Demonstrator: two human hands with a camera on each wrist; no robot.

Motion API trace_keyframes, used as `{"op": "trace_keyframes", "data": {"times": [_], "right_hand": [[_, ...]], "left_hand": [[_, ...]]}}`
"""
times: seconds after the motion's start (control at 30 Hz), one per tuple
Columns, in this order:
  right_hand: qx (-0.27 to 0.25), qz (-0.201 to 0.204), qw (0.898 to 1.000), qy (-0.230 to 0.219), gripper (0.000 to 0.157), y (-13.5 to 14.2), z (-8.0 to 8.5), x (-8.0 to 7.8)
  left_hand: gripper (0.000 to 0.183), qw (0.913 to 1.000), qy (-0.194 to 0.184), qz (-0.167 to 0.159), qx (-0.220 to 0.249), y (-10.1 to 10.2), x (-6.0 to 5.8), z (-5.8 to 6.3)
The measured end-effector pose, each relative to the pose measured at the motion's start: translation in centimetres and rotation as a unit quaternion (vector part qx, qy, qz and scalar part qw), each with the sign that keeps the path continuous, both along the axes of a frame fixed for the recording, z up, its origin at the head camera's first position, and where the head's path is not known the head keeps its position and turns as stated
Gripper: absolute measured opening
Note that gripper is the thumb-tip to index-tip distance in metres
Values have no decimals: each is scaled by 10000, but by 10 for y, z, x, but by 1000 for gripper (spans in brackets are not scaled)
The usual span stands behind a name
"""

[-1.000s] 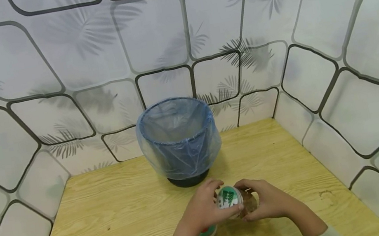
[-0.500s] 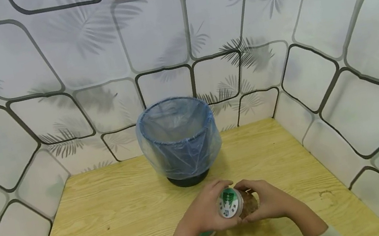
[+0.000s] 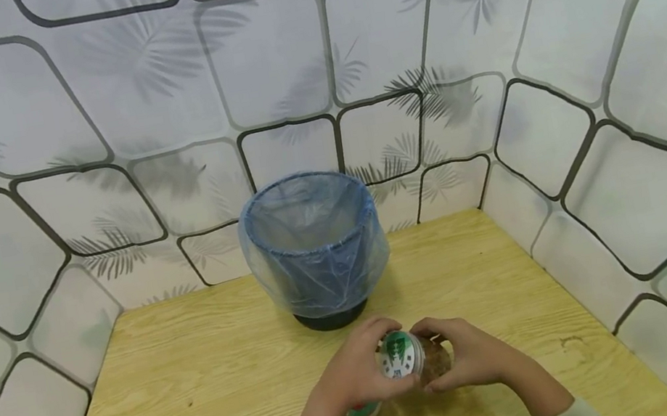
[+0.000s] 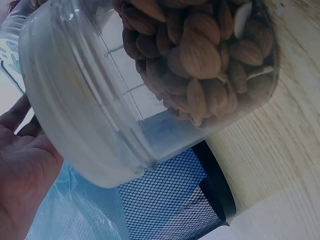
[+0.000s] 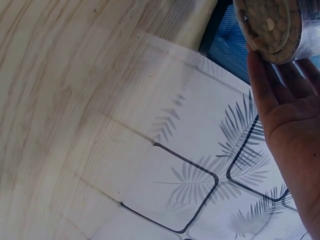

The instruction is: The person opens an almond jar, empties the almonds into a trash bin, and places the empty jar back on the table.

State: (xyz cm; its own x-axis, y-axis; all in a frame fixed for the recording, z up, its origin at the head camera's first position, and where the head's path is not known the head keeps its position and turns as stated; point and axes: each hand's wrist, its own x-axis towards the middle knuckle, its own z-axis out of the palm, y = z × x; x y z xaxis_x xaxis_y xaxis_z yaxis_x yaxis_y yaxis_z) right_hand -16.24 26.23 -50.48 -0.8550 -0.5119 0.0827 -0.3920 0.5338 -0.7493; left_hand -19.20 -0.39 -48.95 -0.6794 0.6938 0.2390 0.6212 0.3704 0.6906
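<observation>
A clear plastic jar point(image 3: 435, 360) of almonds lies tilted on its side between both hands, just above the table. Its whitish lid point(image 4: 80, 100) sits on the mouth, and a green-and-white label point(image 3: 399, 353) covers the lid's top, facing left. My left hand point(image 3: 357, 370) grips the lid, thumb below and fingers over the top. Around the jar's base end, my right hand point(image 3: 477, 352) holds the body; the right wrist view shows the jar's round bottom point(image 5: 267, 25) at the fingertips. A second jar point(image 3: 363, 415), with a green-and-red top, stands partly hidden behind the left wrist.
Behind the hands stands a dark mesh bin point(image 3: 325, 279) lined with a blue plastic bag point(image 3: 261, 249). The wood-grain table point(image 3: 203, 377) is bounded by patterned walls point(image 3: 170, 103) at the back and sides.
The left hand has shifted round the lid, and the label's print has turned. The jar has moved slightly left. The right hand keeps its hold almost unmoved.
</observation>
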Motion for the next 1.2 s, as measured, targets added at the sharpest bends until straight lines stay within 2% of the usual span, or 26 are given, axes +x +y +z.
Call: {"op": "trace_keyframes", "data": {"times": [0.4, 0.6, 0.8, 0.93, 1.2], "right_hand": [[20, -20, 10000, 21, 70, -2, -2, -1], [38, -54, 10000, 64, 70, -2, -3, 0], [22, -97, 9994, 341, 71, -4, -1, 0], [-1, -163, 9988, 461, 73, -6, -1, 0], [69, -273, 9978, 598, 75, -6, -4, 0]], "left_hand": [[46, 9987, -278, 252, 344, 2, 0, -6], [49, 9973, -462, 503, 269, 3, 2, -6], [56, 9938, -778, 775, 153, 6, 2, -5], [53, 9918, -909, 888, 152, 6, 2, -5], [52, 9907, -900, 1012, 117, 7, 2, -5]]}}
